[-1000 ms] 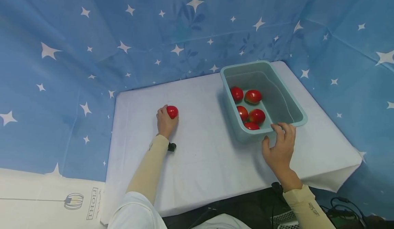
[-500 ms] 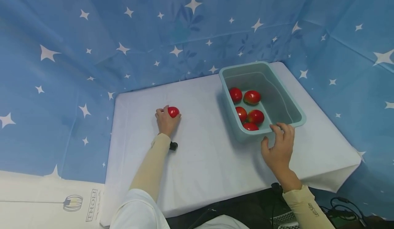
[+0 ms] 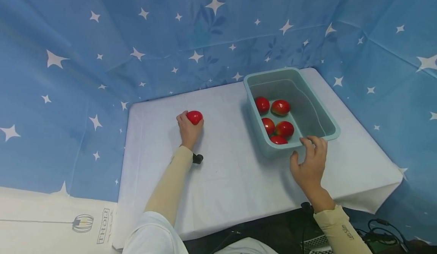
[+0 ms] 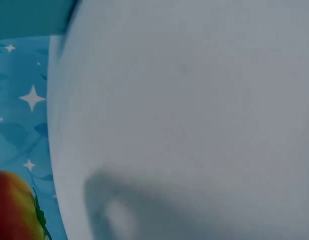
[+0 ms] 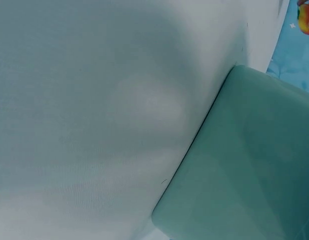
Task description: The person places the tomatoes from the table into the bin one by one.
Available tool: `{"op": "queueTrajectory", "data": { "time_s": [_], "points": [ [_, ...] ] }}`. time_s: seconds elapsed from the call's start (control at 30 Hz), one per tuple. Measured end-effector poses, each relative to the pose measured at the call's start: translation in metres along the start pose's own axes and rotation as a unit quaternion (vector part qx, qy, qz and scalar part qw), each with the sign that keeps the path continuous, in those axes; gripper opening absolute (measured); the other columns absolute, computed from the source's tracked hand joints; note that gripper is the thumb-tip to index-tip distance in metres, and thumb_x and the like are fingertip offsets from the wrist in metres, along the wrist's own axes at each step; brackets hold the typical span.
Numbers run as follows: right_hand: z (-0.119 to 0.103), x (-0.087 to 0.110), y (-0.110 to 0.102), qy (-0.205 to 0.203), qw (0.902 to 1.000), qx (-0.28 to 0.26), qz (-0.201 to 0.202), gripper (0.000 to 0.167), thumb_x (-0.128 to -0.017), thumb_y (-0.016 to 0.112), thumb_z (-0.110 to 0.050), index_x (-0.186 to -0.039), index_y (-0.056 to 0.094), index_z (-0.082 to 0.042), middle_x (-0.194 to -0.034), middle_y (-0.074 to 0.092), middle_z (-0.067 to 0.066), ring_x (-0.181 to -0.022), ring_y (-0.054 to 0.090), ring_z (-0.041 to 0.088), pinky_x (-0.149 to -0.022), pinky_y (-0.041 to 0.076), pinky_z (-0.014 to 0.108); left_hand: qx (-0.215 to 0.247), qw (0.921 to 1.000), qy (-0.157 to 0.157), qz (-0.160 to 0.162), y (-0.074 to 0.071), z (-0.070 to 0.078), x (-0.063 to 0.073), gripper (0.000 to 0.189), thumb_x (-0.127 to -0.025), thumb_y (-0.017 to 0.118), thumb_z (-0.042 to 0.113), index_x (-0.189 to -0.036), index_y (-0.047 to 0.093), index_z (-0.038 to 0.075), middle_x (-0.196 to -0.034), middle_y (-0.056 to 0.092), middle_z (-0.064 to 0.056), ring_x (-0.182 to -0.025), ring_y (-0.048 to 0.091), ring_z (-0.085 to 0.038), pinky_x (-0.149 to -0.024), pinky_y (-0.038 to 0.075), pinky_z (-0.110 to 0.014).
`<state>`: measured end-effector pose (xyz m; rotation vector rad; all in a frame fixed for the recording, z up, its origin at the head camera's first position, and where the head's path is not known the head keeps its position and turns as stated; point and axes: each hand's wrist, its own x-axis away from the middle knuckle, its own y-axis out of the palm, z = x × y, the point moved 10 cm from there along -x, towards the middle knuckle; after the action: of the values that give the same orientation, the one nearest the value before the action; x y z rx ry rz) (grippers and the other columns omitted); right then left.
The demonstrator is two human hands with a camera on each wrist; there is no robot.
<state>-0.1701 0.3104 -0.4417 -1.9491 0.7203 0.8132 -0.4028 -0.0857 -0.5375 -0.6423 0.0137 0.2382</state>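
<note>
My left hand [image 3: 190, 129] grips a red tomato [image 3: 195, 117] over the left part of the white table, fingers on its left side and thumb on its right. In the left wrist view the tomato [image 4: 14, 212] shows a yellow-orange end with green leaves; a shadow falls on the cloth. My right hand [image 3: 310, 166] is at the near side of a pale blue-green bin [image 3: 263, 138], its loosely bent fingertips right at the rim and the thumb spread apart. Several red tomatoes [image 3: 280, 107] lie inside the bin, toward its left side.
A white cloth [image 3: 225, 178] covers the table. Blue star-patterned curtains [image 3: 157, 30] hang behind and at both sides. Black cables [image 3: 385, 227] lie beyond the near right edge. The bin's outer wall [image 5: 239, 165] fills much of the right wrist view.
My left hand has taken a closer hold on the tomato and moved it slightly up and right in the head view. The right hand and the bin have stayed put.
</note>
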Motion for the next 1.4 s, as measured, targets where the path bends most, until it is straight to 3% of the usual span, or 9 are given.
{"op": "queueTrajectory", "data": {
  "time_s": [0.23,0.47,0.97,1.27,1.4],
  "points": [
    [-0.001,-0.001,-0.001,-0.004,1.0,-0.005,0.001,0.041,-0.08,0.058,-0.01,-0.12,0.056,0.0,-0.127,0.05,0.021,-0.118,0.044,0.04,-0.105,0.037,0.047,0.062,0.998,0.009,-0.004,-0.001,0.03,0.009,0.079,-0.079,0.08,0.023,-0.141,0.032,0.014,-0.143,0.036,-0.007,-0.133,0.036,-0.026,-0.098,0.049,-0.046],
    [-0.002,-0.002,-0.002,-0.008,0.9999,-0.013,0.001,0.041,-0.079,0.056,-0.008,-0.12,0.055,0.0,-0.126,0.049,0.022,-0.116,0.043,0.041,-0.103,0.036,0.046,0.122,0.9908,0.054,-0.023,0.002,0.062,0.016,0.079,-0.079,0.08,0.024,-0.142,0.032,0.015,-0.143,0.036,-0.004,-0.132,0.037,-0.022,-0.096,0.05,-0.042],
    [0.0,-0.002,-0.002,-0.007,0.9999,-0.012,-0.005,0.041,-0.079,0.058,-0.008,-0.119,0.055,0.001,-0.126,0.049,0.022,-0.115,0.043,0.04,-0.102,0.037,0.046,0.212,0.9651,0.114,-0.103,0.021,0.141,0.041,0.077,-0.082,0.079,0.022,-0.144,0.034,0.014,-0.143,0.039,-0.003,-0.13,0.04,-0.019,-0.096,0.051,-0.037],
    [0.001,-0.001,-0.002,-0.004,0.9999,-0.012,-0.008,0.041,-0.079,0.057,-0.009,-0.12,0.056,0.0,-0.126,0.049,0.021,-0.115,0.043,0.04,-0.101,0.037,0.046,0.229,0.9468,0.17,-0.149,0.039,0.193,0.065,0.076,-0.084,0.077,0.025,-0.145,0.034,0.013,-0.141,0.041,-0.002,-0.125,0.043,-0.015,-0.095,0.05,-0.031],
    [0.0,-0.001,-0.002,-0.003,0.9999,-0.013,-0.01,0.041,-0.079,0.057,-0.009,-0.12,0.056,0.001,-0.126,0.049,0.021,-0.115,0.043,0.04,-0.101,0.036,0.046,0.228,0.9414,0.179,-0.173,0.049,0.211,0.076,0.076,-0.085,0.076,0.027,-0.146,0.033,0.015,-0.141,0.04,-0.002,-0.125,0.042,-0.014,-0.097,0.05,-0.03]
  ]
}}
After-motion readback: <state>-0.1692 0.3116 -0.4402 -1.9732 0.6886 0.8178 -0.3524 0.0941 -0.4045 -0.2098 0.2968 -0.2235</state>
